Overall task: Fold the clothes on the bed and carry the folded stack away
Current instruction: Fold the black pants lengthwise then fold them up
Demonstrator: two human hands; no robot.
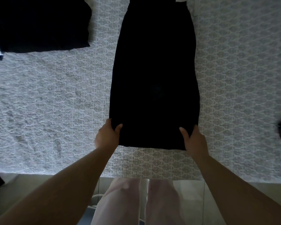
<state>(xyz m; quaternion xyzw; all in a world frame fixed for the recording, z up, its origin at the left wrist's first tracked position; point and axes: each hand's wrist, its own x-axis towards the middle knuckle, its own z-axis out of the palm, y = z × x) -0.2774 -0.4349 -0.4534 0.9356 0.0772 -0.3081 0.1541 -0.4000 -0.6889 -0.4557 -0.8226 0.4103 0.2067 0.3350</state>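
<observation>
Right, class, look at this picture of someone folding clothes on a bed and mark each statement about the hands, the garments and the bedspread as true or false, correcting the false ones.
1. Both hands grip the near end of the long black garment. True: the left hand and the right hand each hold a corner.
2. The black garment hangs in the air. False: it lies flat on the patterned bedspread.
3. A folded black item lies at the far left. True.
4. The bedspread is plain red. False: it is pale with a repeating pattern.
</observation>
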